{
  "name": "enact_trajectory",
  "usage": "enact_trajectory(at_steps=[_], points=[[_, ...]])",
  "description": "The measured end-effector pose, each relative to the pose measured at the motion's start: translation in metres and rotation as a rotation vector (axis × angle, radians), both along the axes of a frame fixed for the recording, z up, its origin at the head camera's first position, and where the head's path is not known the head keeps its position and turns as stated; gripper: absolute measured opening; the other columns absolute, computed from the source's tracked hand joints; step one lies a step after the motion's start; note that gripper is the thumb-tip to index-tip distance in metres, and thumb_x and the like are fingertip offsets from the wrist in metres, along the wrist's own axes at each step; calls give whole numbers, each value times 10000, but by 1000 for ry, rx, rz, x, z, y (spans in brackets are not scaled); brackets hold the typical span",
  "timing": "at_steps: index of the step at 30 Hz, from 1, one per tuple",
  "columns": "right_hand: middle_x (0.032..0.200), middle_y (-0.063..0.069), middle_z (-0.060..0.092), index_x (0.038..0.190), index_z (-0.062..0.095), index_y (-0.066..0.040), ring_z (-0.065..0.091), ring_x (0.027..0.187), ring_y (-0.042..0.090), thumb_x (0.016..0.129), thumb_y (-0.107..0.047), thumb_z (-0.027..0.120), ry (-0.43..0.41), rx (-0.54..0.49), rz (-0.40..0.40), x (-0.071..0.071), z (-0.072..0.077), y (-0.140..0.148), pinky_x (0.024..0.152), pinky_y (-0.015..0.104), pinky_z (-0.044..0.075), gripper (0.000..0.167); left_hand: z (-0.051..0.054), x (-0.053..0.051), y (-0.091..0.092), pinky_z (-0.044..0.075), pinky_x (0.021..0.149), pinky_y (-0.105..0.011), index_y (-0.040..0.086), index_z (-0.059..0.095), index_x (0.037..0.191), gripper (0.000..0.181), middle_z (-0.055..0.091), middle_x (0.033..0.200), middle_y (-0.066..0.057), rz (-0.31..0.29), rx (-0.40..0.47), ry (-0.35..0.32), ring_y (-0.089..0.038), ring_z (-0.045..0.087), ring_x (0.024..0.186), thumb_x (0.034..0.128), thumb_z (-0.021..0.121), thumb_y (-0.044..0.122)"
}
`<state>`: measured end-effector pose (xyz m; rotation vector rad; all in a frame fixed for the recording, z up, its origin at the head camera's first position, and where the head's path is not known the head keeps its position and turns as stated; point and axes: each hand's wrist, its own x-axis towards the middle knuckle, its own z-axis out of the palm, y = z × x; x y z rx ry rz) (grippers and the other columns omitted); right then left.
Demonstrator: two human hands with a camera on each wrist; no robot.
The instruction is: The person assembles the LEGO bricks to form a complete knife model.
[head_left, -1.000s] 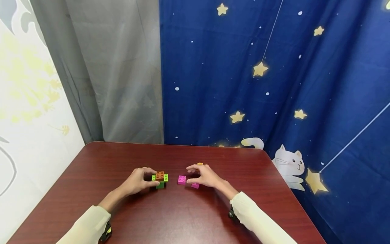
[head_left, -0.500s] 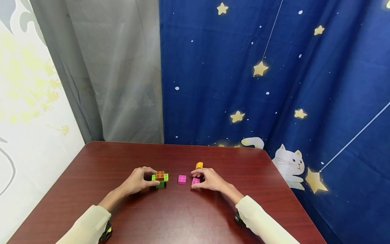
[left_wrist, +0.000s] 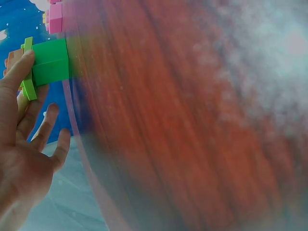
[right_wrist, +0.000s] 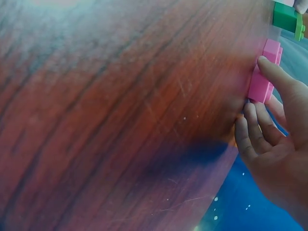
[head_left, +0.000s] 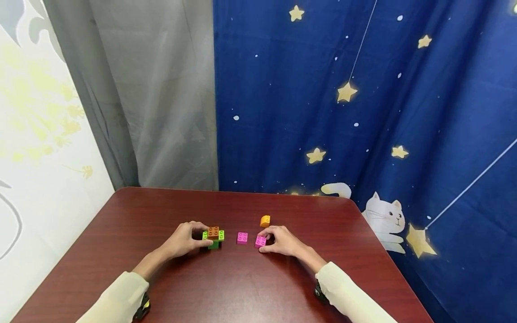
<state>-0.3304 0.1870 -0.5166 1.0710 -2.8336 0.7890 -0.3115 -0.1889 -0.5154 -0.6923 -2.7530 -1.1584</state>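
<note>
Pink studded brick (head_left: 260, 241) pinched w/ R fingers (right_wrist: 275, 73), L fingers (left_wrist: 19, 70) gripping blocky stack (head_left: 213, 234)

Grey curtain (head_left: 161, 94) beside starry blue curtain (head_left: 278, 89)

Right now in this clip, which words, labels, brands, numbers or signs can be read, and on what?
None readable in any view.
Stack, held pink block, free pink block, yellow block: any marks too small to tell.
Blue curtain: pictures only, including stars and a cat.
Black wrist gear: too small to read.
</note>
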Motion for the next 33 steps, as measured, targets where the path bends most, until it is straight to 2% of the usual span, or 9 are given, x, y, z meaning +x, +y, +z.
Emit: enact_trajectory(at_steps=[4,10,16,19,25,33], points=[[959,-58,704,1130,770,-141,656,893,155,837,-292,897,0,-1,1,0,0,-1,803,306,565,354,-1,1,1,566,840,-399,98,766,1149,439,717,1135,-67,-11,12,-5,-191,639,966,840,880,388],[940,-48,702,1137,770,-131,647,878,164,842,-272,893,5,2,10,1,0,-1,789,304,564,350,-3,3,2,565,875,-438,107,768,1150,438,712,1131,-60,1,22,-41,-214,640,985,835,883,387],[931,-65,710,1142,766,-127,671,883,160,847,-240,889,-23,-25,-1,-3,4,-1,796,335,589,339,-1,1,2,559,881,-435,100,768,1156,448,711,1146,-76,5,16,-39,-210,640,997,833,884,388],[917,-56,709,1140,764,-111,682,873,174,844,-220,890,-12,-38,5,-6,6,-2,786,338,592,340,0,1,1,557,884,-414,109,767,1158,444,711,1148,-65,9,13,-36,-189,640,1003,837,881,393],[895,-27,706,1155,756,-76,695,855,209,842,-189,886,28,-55,26,-11,12,-7,725,264,569,357,-1,1,0,567,856,-405,101,765,1147,437,713,1133,-71,6,20,-20,-182,643,977,839,882,387],[939,-37,706,1172,757,-121,686,876,184,866,-208,870,23,-45,18,-14,21,-18,703,188,535,338,-1,2,1,573,862,-382,93,758,1164,467,706,1165,-101,8,24,-35,-175,645,996,835,882,401]])
